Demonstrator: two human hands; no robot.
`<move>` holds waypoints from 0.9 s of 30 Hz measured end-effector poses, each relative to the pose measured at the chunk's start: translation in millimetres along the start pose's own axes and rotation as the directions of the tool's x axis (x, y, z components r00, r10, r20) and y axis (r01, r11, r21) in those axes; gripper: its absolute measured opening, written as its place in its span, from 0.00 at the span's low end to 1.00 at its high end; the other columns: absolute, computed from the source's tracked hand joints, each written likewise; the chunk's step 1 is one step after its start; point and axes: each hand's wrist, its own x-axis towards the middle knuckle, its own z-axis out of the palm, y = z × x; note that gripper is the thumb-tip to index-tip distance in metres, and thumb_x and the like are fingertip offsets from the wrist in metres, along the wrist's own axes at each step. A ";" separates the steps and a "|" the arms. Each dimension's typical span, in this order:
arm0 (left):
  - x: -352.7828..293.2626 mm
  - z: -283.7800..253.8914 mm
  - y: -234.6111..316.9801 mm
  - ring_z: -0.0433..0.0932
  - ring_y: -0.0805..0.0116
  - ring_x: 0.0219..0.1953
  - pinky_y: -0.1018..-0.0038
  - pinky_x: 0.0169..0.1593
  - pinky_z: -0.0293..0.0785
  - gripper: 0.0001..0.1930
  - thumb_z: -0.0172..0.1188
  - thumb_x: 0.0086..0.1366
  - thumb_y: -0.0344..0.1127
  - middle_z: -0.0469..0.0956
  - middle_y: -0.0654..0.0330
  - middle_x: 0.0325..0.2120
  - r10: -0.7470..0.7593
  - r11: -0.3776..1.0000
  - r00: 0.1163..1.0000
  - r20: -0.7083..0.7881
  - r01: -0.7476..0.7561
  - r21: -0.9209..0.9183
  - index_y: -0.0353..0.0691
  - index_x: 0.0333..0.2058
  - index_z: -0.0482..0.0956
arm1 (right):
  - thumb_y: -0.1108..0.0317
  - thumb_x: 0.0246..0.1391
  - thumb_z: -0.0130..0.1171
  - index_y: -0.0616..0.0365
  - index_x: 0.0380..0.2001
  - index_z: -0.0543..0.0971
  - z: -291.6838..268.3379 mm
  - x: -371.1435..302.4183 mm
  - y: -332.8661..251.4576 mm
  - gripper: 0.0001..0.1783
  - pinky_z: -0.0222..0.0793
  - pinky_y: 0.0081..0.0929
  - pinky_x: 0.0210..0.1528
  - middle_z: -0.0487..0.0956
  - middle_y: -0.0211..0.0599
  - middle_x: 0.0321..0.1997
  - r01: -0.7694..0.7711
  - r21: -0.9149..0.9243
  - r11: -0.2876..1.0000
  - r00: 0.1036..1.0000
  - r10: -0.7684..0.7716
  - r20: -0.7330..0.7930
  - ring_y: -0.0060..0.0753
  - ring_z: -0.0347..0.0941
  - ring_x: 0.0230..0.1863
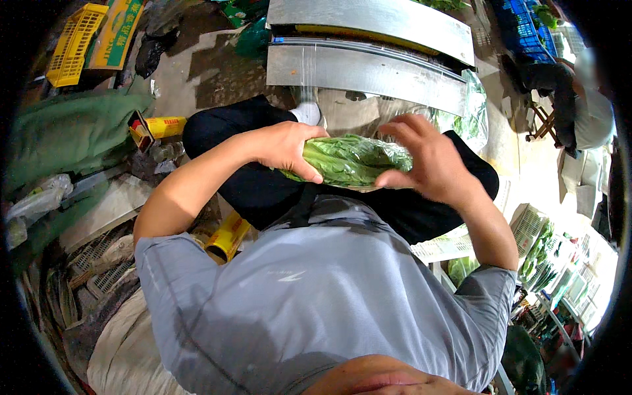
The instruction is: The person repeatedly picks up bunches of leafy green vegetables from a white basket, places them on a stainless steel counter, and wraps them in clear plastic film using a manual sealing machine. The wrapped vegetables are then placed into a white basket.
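Note:
A bunch of leafy green lettuce (352, 158), partly covered in shiny clear film, lies sideways above my lap. My left hand (289, 150) is closed round its left end, thumb at the near side. At the right end is my right hand (431, 158), slightly blurred, its curved fingers and thumb spread apart. Whether those fingertips touch the film, I cannot tell. Just beyond the lettuce stands a silvery metal stand (368, 82) with a slot across it. Clear film hangs down its near face.
Green vegetables in a clear bag (475, 108) stand right of the metal stand. At far left are a yellow crate (76, 43) and a cardboard box (115, 36). A seated person (589, 105) is at upper right, below a blue crate (530, 29). White crates (530, 227) hold greens at right.

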 end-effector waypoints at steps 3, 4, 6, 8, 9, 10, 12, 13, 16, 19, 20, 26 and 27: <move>7.5 -3.2 1.1 0.82 0.63 0.42 0.67 0.49 0.77 0.34 0.79 0.45 0.42 0.83 0.54 0.40 -0.060 0.987 0.992 0.107 0.075 -0.143 0.36 0.51 0.79 | 0.38 0.40 0.73 0.59 0.58 0.73 27.7 12.5 -27.3 0.48 0.71 0.45 0.58 0.74 0.46 0.55 0.188 -0.030 0.982 0.982 -0.188 -0.021 0.54 0.72 0.56; 7.4 -5.6 6.0 0.80 0.67 0.41 0.69 0.48 0.77 0.32 0.79 0.46 0.42 0.83 0.57 0.39 -0.057 0.982 0.993 0.105 0.075 -0.172 0.36 0.50 0.80 | 0.40 0.39 0.74 0.58 0.58 0.72 38.1 17.0 -33.0 0.47 0.72 0.45 0.56 0.74 0.45 0.54 0.191 -0.055 0.980 0.981 -0.193 -0.025 0.53 0.72 0.55; 11.1 -7.9 4.4 0.80 0.67 0.41 0.69 0.48 0.77 0.32 0.79 0.46 0.41 0.83 0.57 0.39 -0.097 0.983 0.988 0.118 0.114 -0.144 0.36 0.50 0.80 | 0.45 0.38 0.76 0.56 0.57 0.72 59.4 23.7 -38.2 0.45 0.74 0.45 0.53 0.74 0.43 0.52 0.171 -0.111 0.979 0.984 -0.175 -0.027 0.51 0.73 0.54; 14.3 -11.8 0.9 0.80 0.69 0.41 0.69 0.47 0.77 0.32 0.79 0.47 0.40 0.84 0.58 0.39 -0.136 0.976 0.978 0.157 0.159 -0.150 0.36 0.51 0.80 | 0.50 0.37 0.78 0.54 0.55 0.72 73.7 30.5 -36.8 0.43 0.75 0.44 0.51 0.74 0.41 0.50 0.129 -0.175 0.976 0.991 -0.134 -0.017 0.50 0.74 0.52; 15.2 -12.4 -2.3 0.81 0.69 0.40 0.70 0.46 0.77 0.31 0.79 0.48 0.42 0.84 0.57 0.38 -0.136 0.970 0.978 0.157 0.164 -0.180 0.35 0.50 0.80 | 0.51 0.37 0.78 0.54 0.54 0.72 73.6 34.0 -34.4 0.41 0.76 0.44 0.49 0.74 0.41 0.49 0.132 -0.150 0.980 0.991 -0.135 -0.012 0.49 0.74 0.51; 16.1 -11.7 -6.9 0.81 0.68 0.40 0.70 0.45 0.77 0.31 0.80 0.48 0.44 0.84 0.57 0.37 -0.136 0.963 0.978 0.158 0.168 -0.211 0.34 0.49 0.81 | 0.52 0.37 0.78 0.53 0.53 0.72 72.7 37.8 -30.7 0.40 0.76 0.43 0.48 0.74 0.41 0.48 0.135 -0.124 0.983 0.991 -0.137 -0.007 0.49 0.75 0.50; 19.3 -8.3 -16.8 0.81 0.69 0.39 0.71 0.44 0.77 0.31 0.80 0.49 0.46 0.85 0.57 0.36 -0.102 0.944 0.981 0.163 0.147 -0.294 0.32 0.47 0.81 | 0.54 0.38 0.78 0.52 0.52 0.72 69.3 42.0 -25.0 0.38 0.77 0.40 0.47 0.75 0.40 0.46 0.166 -0.104 0.981 0.985 -0.169 -0.020 0.49 0.76 0.47; 20.5 -6.9 -22.2 0.81 0.68 0.40 0.71 0.45 0.77 0.33 0.80 0.49 0.47 0.84 0.55 0.37 -0.081 0.943 0.985 0.155 0.126 -0.309 0.32 0.49 0.80 | 0.54 0.38 0.78 0.52 0.52 0.72 68.0 43.9 -25.3 0.38 0.77 0.41 0.46 0.75 0.40 0.47 0.162 -0.126 0.979 0.987 -0.163 0.003 0.49 0.77 0.46; 23.5 -4.0 -29.4 0.80 0.65 0.43 0.69 0.49 0.76 0.39 0.81 0.49 0.48 0.83 0.52 0.41 -0.054 0.948 0.995 0.081 0.076 -0.308 0.33 0.54 0.75 | 0.54 0.38 0.78 0.52 0.53 0.72 66.3 47.9 -23.1 0.39 0.78 0.41 0.44 0.76 0.40 0.47 0.146 -0.153 0.977 0.988 -0.138 0.065 0.50 0.78 0.45; 24.2 -2.7 -29.5 0.79 0.61 0.47 0.67 0.53 0.75 0.45 0.79 0.49 0.53 0.80 0.49 0.46 -0.079 0.978 0.996 -0.036 0.070 -0.197 0.35 0.60 0.69 | 0.53 0.39 0.78 0.51 0.55 0.72 68.9 52.9 -12.9 0.40 0.78 0.43 0.43 0.77 0.41 0.46 0.122 -0.104 0.987 0.988 -0.110 0.111 0.51 0.80 0.44; 23.6 -5.4 -30.8 0.79 0.57 0.49 0.66 0.53 0.74 0.49 0.77 0.49 0.60 0.79 0.46 0.47 -0.078 0.985 0.996 -0.031 0.072 -0.157 0.34 0.61 0.67 | 0.53 0.39 0.78 0.51 0.56 0.72 67.2 56.7 -10.9 0.41 0.78 0.43 0.43 0.78 0.41 0.45 0.113 -0.088 0.990 0.986 -0.101 0.134 0.51 0.80 0.44; 2.2 -12.9 -20.5 0.83 0.51 0.51 0.61 0.54 0.77 0.50 0.74 0.51 0.65 0.83 0.44 0.48 -0.181 0.983 0.939 -0.292 0.177 -0.043 0.38 0.64 0.67 | 0.58 0.37 0.81 0.53 0.50 0.79 61.2 86.6 12.0 0.35 0.76 0.42 0.49 0.82 0.44 0.46 0.056 0.045 0.997 0.967 -0.066 0.246 0.54 0.81 0.46; -4.5 -14.5 -14.5 0.83 0.51 0.50 0.59 0.54 0.78 0.50 0.74 0.51 0.65 0.82 0.47 0.50 -0.223 0.972 0.891 -0.396 0.234 -0.022 0.40 0.65 0.67 | 0.58 0.37 0.81 0.54 0.50 0.79 61.5 92.0 19.3 0.35 0.76 0.42 0.49 0.83 0.44 0.45 0.039 0.083 0.996 0.956 -0.061 0.287 0.54 0.81 0.46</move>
